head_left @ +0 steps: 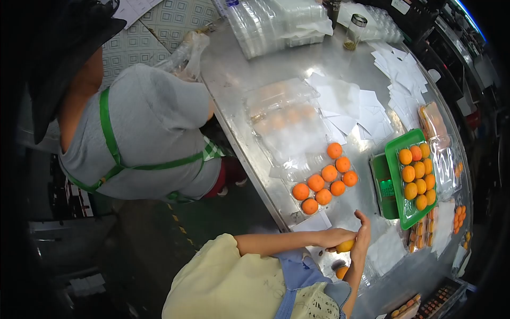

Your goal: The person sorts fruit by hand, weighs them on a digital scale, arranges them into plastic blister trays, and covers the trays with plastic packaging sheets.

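Observation:
Fingers curled, my left hand (pixel 336 237) holds an orange fruit (pixel 345 245) above the metal table (pixel 239 101). Against the other side of that fruit is my right hand (pixel 362 234), its fingers stretched out and pointing away from me. Another orange fruit (pixel 341 272) lies below my hands, partly hidden by my right forearm. Just beyond my hands, several orange fruits (pixel 329 173) sit in a clear plastic tray. To the right, a green tray (pixel 392 154) carries a clear pack of orange-yellow fruits (pixel 419 170).
A co-worker in a grey shirt (pixel 154 114) stands at the table's left edge. Clear packs (pixel 287 117), white paper sheets (pixel 406 80), a glass jar (pixel 354 33) and stacked plastic containers (pixel 281 26) lie farther back. More fruit packs (pixel 419 234) are at the right.

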Tool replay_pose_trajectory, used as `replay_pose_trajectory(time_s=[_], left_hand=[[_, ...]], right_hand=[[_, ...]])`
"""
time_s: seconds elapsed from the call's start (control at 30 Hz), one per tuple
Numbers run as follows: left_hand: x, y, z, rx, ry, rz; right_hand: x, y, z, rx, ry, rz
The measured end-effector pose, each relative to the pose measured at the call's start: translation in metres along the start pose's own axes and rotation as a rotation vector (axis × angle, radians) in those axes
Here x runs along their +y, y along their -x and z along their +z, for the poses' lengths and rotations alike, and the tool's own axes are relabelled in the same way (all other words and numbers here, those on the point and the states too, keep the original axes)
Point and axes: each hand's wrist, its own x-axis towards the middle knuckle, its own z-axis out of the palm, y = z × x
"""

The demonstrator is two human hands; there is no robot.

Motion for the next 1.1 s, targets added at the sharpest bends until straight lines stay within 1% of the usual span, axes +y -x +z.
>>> replay_pose_trajectory(time_s=[0.03, 0.07, 0.1, 0.13, 0.17, 0.2, 0.23, 0.3, 0.4, 0.5, 0.53, 0.6, 0.73, 0.83, 0.93, 1.03, 1.1], left_hand=[[0.000, -0.003, -0.004, -0.030, 0.052, -0.045], [-0.004, -0.005, -0.011, -0.087, 0.128, -0.043], [-0.005, -0.005, -0.010, -0.008, 0.259, 0.061], [-0.004, -0.005, -0.015, 0.024, 0.432, 0.009], [-0.005, -0.004, -0.019, 0.065, 0.260, 0.260], [0.019, 0.005, -0.020, 0.093, 0.512, 0.195], [0.024, 0.003, -0.030, 0.008, 0.660, 0.179], [0.049, 0.006, -0.026, 0.067, 0.654, 0.263], [0.068, 0.006, -0.019, 0.132, 0.674, 0.207], [0.056, 0.001, -0.026, -0.020, 0.680, 0.244], [0.054, 0.001, -0.027, -0.047, 0.685, 0.209], [0.044, -0.004, -0.026, -0.019, 0.654, 0.194], [0.036, -0.010, -0.020, 0.037, 0.523, 0.141], [0.038, -0.011, -0.014, 0.013, 0.491, 0.125], [0.040, -0.009, -0.003, 0.211, 0.390, 0.106], [0.038, -0.010, 0.005, 0.284, 0.337, 0.138], [0.028, -0.012, -0.001, 0.272, 0.357, 0.135]], right_hand=[[0.005, -0.004, -0.004, 0.034, 0.031, 0.005], [0.008, -0.008, -0.007, 0.073, 0.063, 0.021], [0.010, -0.007, -0.010, 0.131, 0.102, 0.060], [0.012, -0.007, -0.011, 0.145, 0.050, 0.070], [0.011, -0.008, -0.014, 0.172, 0.019, 0.090], [0.004, -0.010, -0.015, 0.186, -0.016, 0.081], [-0.010, -0.013, -0.013, 0.206, -0.033, 0.102], [-0.016, -0.017, -0.014, 0.206, -0.047, 0.039], [-0.021, -0.017, -0.010, 0.257, -0.073, -0.044], [-0.018, -0.010, -0.010, 0.278, -0.067, -0.119], [-0.021, -0.009, -0.010, 0.261, -0.017, -0.157], [-0.034, -0.010, -0.015, 0.225, 0.086, -0.234], [-0.033, -0.011, -0.014, 0.180, 0.228, -0.337], [-0.027, -0.004, -0.015, 0.223, 0.272, -0.321], [-0.024, 0.005, -0.020, 0.275, 0.330, -0.240], [-0.013, 0.008, -0.020, 0.332, 0.385, -0.249], [-0.015, 0.008, -0.022, 0.327, 0.426, -0.230]])
